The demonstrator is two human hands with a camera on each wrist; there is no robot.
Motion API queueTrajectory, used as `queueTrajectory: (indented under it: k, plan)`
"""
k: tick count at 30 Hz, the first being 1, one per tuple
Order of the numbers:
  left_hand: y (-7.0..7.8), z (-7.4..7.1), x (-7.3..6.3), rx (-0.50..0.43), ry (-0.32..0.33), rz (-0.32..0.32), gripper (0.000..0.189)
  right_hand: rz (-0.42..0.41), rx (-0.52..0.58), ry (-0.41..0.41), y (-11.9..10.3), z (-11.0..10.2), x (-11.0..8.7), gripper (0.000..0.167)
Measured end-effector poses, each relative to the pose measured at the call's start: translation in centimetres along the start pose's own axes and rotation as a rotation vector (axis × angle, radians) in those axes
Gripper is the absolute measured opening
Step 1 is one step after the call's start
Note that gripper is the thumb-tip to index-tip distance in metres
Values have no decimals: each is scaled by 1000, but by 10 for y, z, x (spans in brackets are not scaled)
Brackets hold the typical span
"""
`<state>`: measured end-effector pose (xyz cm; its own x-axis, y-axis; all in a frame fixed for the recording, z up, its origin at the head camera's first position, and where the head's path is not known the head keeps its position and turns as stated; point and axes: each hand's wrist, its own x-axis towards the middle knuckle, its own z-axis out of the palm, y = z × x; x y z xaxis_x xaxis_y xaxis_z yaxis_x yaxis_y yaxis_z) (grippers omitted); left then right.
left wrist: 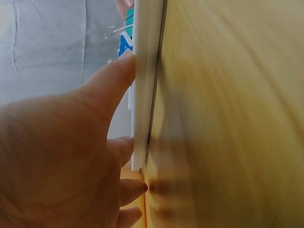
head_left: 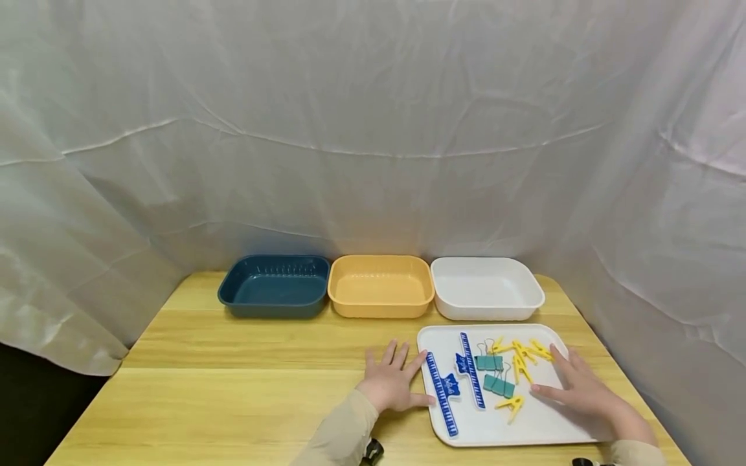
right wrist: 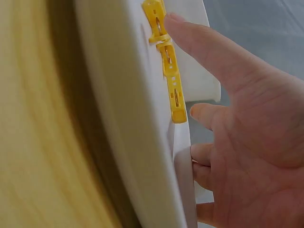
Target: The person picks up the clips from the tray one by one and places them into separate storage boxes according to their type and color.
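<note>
On the far left of the pale wood-grain worktop point(head_left: 204, 401) sits a dark blue rectangular plastic tub point(head_left: 276, 310), then a yellow-orange one point(head_left: 381, 311). The left hand point(head_left: 392, 385), fingers spread wide, touches the left rim of a white rectangular tray point(head_left: 542, 417). On the tray lie two long blue-and-white clips point(head_left: 441, 391), two teal binder clips point(head_left: 499, 386) and several yellow plastic pegs point(head_left: 511, 406); a white plastic tub point(head_left: 489, 313) stands beyond. The right hand point(head_left: 585, 391), fingers apart, is at the tray's right side.
</note>
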<state>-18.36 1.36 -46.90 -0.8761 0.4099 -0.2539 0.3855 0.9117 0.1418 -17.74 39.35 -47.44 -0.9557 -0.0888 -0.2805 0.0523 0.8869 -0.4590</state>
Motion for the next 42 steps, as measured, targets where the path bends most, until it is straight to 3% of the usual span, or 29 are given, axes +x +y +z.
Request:
queueTrajectory:
  k: [6,11,16,25,34,42]
  plan:
    - [-14,1,-6,26,2,-6,88,-3,-46,-17,-14,5,-2,111]
    - [-27,0,-13,29,-6,-9,88,-44,-136,8,-24,10,-4,109]
    - [-45,-2,-20,37,2,-5,88,-80,-150,6,-37,19,-6,109]
    - [-76,-6,-33,49,43,0,88,-219,-243,70,-55,30,-6,107]
    - [-95,-6,-43,35,75,22,87,-248,-231,60,-66,39,-7,109]
    - [-114,-9,-54,-4,80,-9,87,-278,-242,22,-82,44,-5,111]
